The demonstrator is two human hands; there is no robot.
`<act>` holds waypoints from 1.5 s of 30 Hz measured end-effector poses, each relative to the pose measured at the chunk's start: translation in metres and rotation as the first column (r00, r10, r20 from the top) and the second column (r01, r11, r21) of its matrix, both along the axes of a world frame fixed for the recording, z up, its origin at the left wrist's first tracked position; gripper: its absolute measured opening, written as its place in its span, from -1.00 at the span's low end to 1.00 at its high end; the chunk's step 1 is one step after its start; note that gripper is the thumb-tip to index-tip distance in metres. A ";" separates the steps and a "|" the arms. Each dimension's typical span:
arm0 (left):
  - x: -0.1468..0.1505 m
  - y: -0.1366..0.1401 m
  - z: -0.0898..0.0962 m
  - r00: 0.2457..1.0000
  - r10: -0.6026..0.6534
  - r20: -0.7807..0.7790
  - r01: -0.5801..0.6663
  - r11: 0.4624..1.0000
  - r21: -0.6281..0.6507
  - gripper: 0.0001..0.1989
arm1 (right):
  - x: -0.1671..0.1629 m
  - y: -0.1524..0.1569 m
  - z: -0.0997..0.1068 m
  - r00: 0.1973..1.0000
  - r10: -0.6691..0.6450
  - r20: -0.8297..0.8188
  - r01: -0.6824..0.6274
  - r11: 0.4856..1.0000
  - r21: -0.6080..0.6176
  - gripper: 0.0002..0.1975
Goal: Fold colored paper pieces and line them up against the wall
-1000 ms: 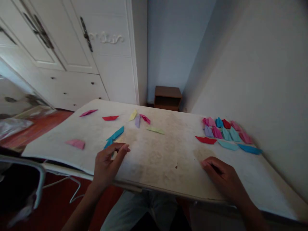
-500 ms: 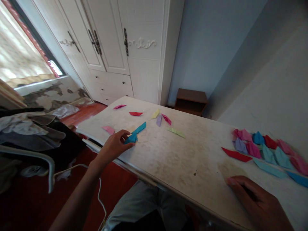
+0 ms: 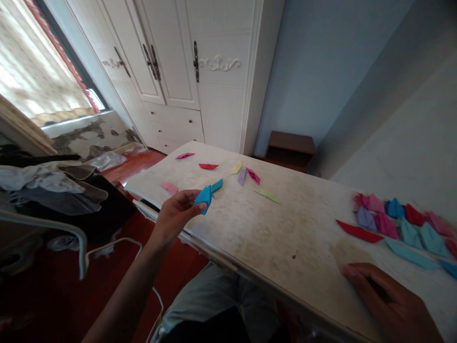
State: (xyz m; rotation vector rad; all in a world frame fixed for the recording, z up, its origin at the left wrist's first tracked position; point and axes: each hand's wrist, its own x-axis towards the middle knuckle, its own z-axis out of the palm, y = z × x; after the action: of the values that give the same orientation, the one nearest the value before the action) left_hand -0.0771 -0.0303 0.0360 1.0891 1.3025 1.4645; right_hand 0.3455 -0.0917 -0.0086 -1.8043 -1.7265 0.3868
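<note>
pinching blue paper [image 3: 203, 200] near the table edge [image 3: 214, 253], left hand [image 3: 175, 209] has room rightward.

White wardrobe [image 3: 224, 105] beside bluish wall [image 3: 321, 62]

We can read no text, label, brand, number or sign here: none on the folded paper pieces [image 3: 358, 231], stained white tabletop [image 3: 264, 238], white wardrobe [image 3: 224, 109], small brown cabinet [image 3: 292, 142] or curtain [image 3: 46, 66], and we log the wardrobe's raised scrollwork [image 3: 220, 63] as ornament, not lettering.
</note>
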 end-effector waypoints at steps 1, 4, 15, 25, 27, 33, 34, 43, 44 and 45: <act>0.009 -0.001 0.000 0.995 0.044 0.088 -0.049 0.998 0.051 -0.60 | -0.001 0.000 0.000 1.000 0.001 -0.002 -0.001 1.000 -0.008 -0.55; 0.035 0.000 0.001 0.950 0.162 0.266 -0.215 0.959 0.183 -0.64 | -0.002 0.000 0.000 1.000 -0.016 -0.004 0.016 0.999 -0.029 -0.55; 0.088 0.010 0.015 0.929 0.014 0.369 -0.089 0.978 0.188 -0.72 | -0.011 -0.002 0.006 0.997 0.001 -0.071 -0.001 1.000 -0.005 -0.62; 0.141 0.047 0.024 0.878 -0.394 0.271 0.418 0.908 -0.034 -0.70 | -0.020 -0.002 0.011 0.989 0.067 -0.128 -0.064 0.998 0.022 -0.66; 0.161 0.063 0.025 0.855 -0.465 0.228 0.490 0.870 -0.064 -0.70 | -0.021 -0.002 0.011 0.988 0.077 -0.138 -0.074 0.997 0.026 -0.66; 0.226 0.120 0.018 0.805 -0.594 -0.012 0.589 0.800 -0.116 -0.79 | -0.020 -0.002 0.008 0.983 0.111 -0.148 -0.109 0.994 0.022 -0.68; 0.236 0.128 0.015 0.796 -0.606 -0.014 0.598 0.789 -0.140 -0.78 | -0.020 -0.002 0.008 0.981 0.118 -0.151 -0.115 0.993 0.026 -0.68; 0.305 0.180 -0.010 0.757 -0.648 -0.089 0.598 0.741 -0.306 -0.67 | -0.023 -0.001 0.014 0.976 0.139 -0.166 -0.134 0.990 0.041 -0.70; 0.311 0.184 -0.012 0.754 -0.650 -0.100 0.595 0.739 -0.317 -0.67 | -0.023 0.000 0.013 0.976 0.140 -0.167 -0.134 0.990 0.047 -0.70; 0.316 0.188 -0.014 0.749 -0.653 -0.112 0.593 0.737 -0.324 -0.68 | -0.023 0.000 0.013 0.975 0.145 -0.167 -0.137 0.989 0.054 -0.70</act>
State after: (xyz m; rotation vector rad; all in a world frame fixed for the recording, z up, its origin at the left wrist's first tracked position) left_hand 0.2389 0.1574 0.0220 1.3584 1.0754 0.6468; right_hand 0.3225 -0.0919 0.0040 -1.5754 -1.7339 0.5434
